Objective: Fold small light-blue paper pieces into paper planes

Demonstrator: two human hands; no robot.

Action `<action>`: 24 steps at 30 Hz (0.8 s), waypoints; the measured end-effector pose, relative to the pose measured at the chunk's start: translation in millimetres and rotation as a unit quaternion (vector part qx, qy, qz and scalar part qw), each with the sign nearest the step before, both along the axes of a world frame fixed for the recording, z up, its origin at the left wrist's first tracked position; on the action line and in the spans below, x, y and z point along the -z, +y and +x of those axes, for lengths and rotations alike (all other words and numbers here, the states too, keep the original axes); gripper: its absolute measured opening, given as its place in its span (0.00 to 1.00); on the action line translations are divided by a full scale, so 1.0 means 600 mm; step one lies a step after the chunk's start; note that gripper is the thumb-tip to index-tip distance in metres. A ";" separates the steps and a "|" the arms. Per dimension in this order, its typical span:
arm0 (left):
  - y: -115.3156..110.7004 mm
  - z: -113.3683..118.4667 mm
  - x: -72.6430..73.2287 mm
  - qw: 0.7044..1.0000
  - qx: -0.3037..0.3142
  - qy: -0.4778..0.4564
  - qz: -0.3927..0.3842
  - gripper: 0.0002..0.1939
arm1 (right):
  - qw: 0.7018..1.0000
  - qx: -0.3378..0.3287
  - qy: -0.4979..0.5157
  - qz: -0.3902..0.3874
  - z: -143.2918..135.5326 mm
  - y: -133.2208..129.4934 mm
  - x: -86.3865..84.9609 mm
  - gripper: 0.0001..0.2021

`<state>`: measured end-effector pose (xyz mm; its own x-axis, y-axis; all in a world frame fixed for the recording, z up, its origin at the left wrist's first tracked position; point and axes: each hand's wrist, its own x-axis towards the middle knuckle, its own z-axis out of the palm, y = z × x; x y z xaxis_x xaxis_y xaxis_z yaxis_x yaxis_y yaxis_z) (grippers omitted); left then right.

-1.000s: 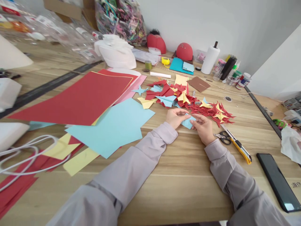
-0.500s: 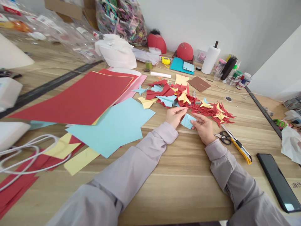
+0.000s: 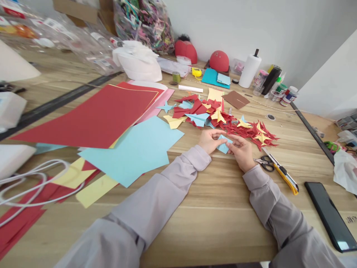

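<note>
A small folded light blue paper (image 3: 223,145) is held between my two hands, a little above the wooden table. My left hand (image 3: 210,140) grips its left side, thumb over the paper's face. On the right edge, my right hand (image 3: 240,149) pinches it between thumb and fingers. Just beyond my hands lies a heap of folded red paper pieces (image 3: 199,107) with yellow and light blue ones among them. Black-handled scissors (image 3: 267,163) and a yellow box cutter (image 3: 284,172) with its blade out lie right of my right hand.
Large red sheets (image 3: 92,115) and light blue sheets (image 3: 136,149) cover the left side. A black phone (image 3: 330,216) lies at the right. White cables (image 3: 41,178) loop at the far left. Bottles (image 3: 270,80) and a white roll (image 3: 250,70) stand at the back.
My left hand has shifted slightly right, and its thumb has moved onto the blue paper. The paper now shows less of its surface. My right hand has barely moved.
</note>
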<state>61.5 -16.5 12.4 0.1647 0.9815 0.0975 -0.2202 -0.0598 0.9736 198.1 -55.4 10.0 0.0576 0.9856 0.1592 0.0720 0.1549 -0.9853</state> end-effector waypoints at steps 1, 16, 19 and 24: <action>0.000 0.000 0.000 1.000 0.000 0.003 -0.003 0.17 | 1.000 -0.002 -0.002 0.003 0.000 0.000 -0.001 0.19; 0.005 -0.002 0.008 1.000 -0.011 -0.020 -0.008 0.13 | 1.000 -0.028 0.011 -0.004 0.000 -0.004 -0.008 0.21; 0.005 -0.002 0.009 1.000 -0.017 -0.010 -0.010 0.12 | 1.000 -0.023 0.010 -0.007 0.000 -0.004 -0.009 0.22; 0.003 0.000 0.004 0.999 -0.028 -0.029 -0.018 0.13 | 1.000 -0.016 0.005 -0.004 0.000 -0.003 -0.007 0.22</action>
<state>61.7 -14.5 9.9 0.1047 0.9920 0.0698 -0.2734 -0.0388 0.9611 198.1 -57.1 14.2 0.0285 0.9880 0.1517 0.0566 0.1499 -0.9871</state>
